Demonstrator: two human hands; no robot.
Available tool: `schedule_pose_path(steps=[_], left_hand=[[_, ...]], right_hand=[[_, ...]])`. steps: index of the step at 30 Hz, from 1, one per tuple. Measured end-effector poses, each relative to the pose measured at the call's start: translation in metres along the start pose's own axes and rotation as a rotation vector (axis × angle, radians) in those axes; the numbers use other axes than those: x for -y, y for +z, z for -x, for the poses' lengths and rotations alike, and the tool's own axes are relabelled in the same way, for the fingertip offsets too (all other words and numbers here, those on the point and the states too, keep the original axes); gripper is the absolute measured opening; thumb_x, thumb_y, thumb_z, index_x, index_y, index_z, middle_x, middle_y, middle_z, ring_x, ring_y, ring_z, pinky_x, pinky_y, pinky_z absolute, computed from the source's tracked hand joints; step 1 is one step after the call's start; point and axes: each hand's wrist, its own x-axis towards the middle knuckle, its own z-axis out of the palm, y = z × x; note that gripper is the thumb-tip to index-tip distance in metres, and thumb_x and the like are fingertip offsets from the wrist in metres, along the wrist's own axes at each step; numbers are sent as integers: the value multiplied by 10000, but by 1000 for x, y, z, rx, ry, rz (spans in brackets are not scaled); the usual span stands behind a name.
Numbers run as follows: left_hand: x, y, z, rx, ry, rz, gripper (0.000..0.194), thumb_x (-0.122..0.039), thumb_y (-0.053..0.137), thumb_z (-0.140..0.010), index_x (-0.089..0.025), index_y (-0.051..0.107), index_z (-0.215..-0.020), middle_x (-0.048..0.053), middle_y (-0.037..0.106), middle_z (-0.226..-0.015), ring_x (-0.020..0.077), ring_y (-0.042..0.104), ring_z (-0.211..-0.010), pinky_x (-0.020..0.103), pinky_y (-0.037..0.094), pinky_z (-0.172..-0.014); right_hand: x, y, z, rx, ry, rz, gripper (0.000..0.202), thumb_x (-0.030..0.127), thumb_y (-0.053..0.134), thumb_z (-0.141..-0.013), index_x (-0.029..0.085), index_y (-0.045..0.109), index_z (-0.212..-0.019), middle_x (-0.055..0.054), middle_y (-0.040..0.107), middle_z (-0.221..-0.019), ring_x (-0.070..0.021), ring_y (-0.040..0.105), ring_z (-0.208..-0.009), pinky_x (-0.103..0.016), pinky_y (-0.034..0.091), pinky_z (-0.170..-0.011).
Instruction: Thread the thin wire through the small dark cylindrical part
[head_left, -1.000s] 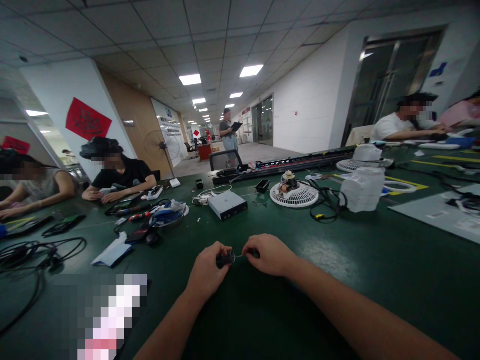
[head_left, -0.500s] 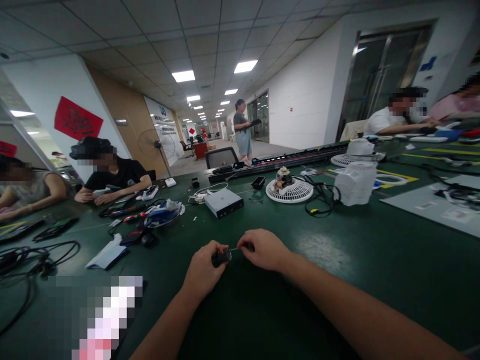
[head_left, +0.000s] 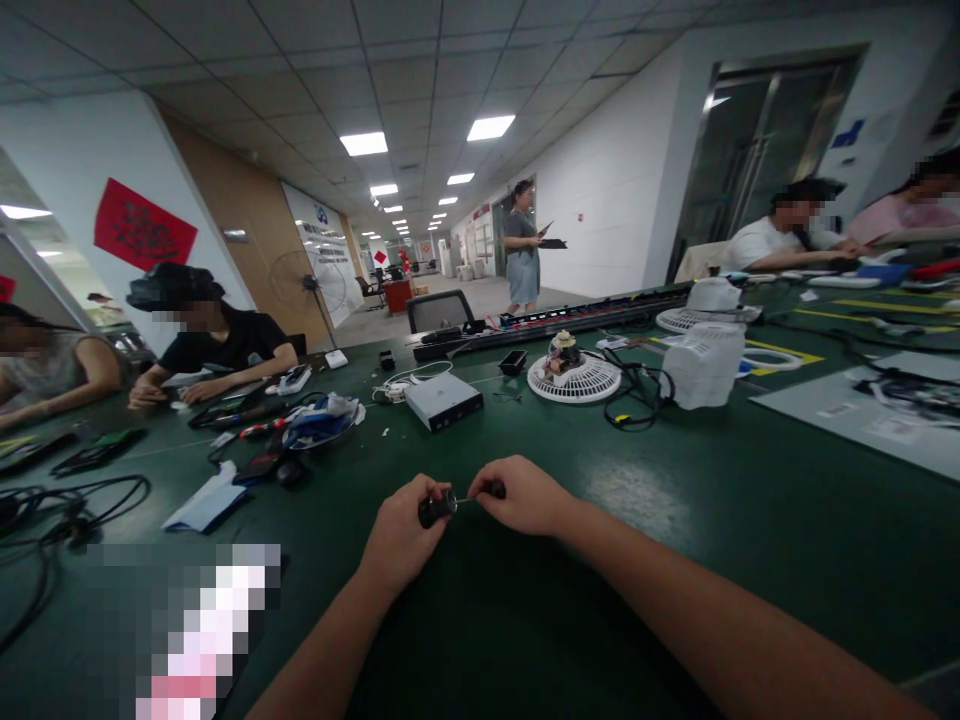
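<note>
My left hand (head_left: 399,530) is closed around a small black cylindrical part (head_left: 437,508), its round end turned to the right. Fingers and thumb of my right hand (head_left: 517,495) pinch a small screwdriver (head_left: 493,489) with a dark handle. Its thin metal shaft points left and reaches the end of the cylinder; whether the tip sits inside it is too small to tell. Both hands are just above the green table (head_left: 495,620). Beyond them lies a grey box-shaped drive (head_left: 444,402) with a black front.
Behind the drive are a white fan grille with a motor (head_left: 574,375), a small black tray (head_left: 513,362) and a white plastic housing (head_left: 703,365). Cables, a blue cloth (head_left: 319,420) and a folded light-blue sheet (head_left: 206,498) lie left. Several people are around the table.
My hands keep nearly the same pose, with the screwdriver still at the cylinder. The view has shifted slightly. In the background, a standing person has moved to the right.
</note>
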Motion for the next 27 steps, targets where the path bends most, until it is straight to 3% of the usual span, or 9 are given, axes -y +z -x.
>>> schedule_pose_path(steps=[3, 7, 11, 14, 18, 22, 25, 27], left_hand=[[0, -1, 1, 14, 14, -36, 164, -114, 615, -750, -233, 539, -833, 25, 722, -1038, 202, 671, -1019, 355, 528, -867], [-1, -1, 1, 25, 22, -95, 173, -103, 603, -761, -234, 559, -866, 30, 702, -1060, 205, 651, -1012, 361, 512, -870], [-2, 0, 1, 42, 78, -219, 212, -92, 576, -782, -237, 610, -932, 45, 672, -1064, 212, 630, -984, 355, 503, -851], [-5, -1, 1, 26, 176, -397, 364, -44, 544, -777, -250, 639, -1061, 54, 664, -1027, 231, 604, -965, 376, 485, -856], [-10, -5, 0, -19, 283, -551, 461, 16, 464, -788, -259, 637, -1115, 50, 682, -986, 242, 580, -997, 404, 444, -909], [-4, -6, -2, -62, 173, -514, 384, -11, 521, -770, -242, 635, -1054, 61, 676, -1030, 254, 586, -993, 418, 443, -898], [5, -5, -3, -98, 37, -405, 254, -70, 565, -782, -228, 608, -977, 62, 677, -1068, 249, 604, -989, 412, 458, -885], [10, -5, -4, -114, -36, -344, 217, -117, 577, -801, -224, 589, -989, 64, 679, -1059, 238, 624, -981, 393, 475, -871]], right_hand=[[-3, 0, -1, -12, 32, 30, 232, 185, 562, -802, 225, 748, -935, -27, 735, -882, -172, 650, -784, -265, 454, -692], [-8, 0, -2, 95, -12, -100, 234, 181, 550, -818, 218, 745, -943, -17, 732, -867, -155, 652, -763, -246, 462, -683], [-7, 0, -1, 36, 26, 27, 239, 190, 548, -809, 240, 733, -953, -19, 731, -884, -170, 654, -779, -259, 452, -679], [-5, 0, 1, 107, 39, 119, 216, 234, 560, -802, 249, 727, -939, -30, 728, -836, -180, 658, -737, -260, 441, -628], [-8, -4, 1, 84, 241, 272, 176, 318, 581, -792, 230, 728, -832, -77, 724, -824, -230, 668, -744, -294, 440, -604], [-9, -10, -1, 37, 340, 172, 238, 404, 592, -807, 211, 722, -858, -81, 724, -848, -224, 665, -748, -289, 435, -583], [-2, -8, 0, 200, 255, -52, 352, 529, 697, -720, 214, 720, -875, -43, 720, -813, -183, 651, -709, -253, 433, -550], [3, -3, 1, 228, 228, -38, 329, 491, 763, -662, 229, 724, -857, -23, 718, -804, -178, 643, -701, -248, 425, -542]])
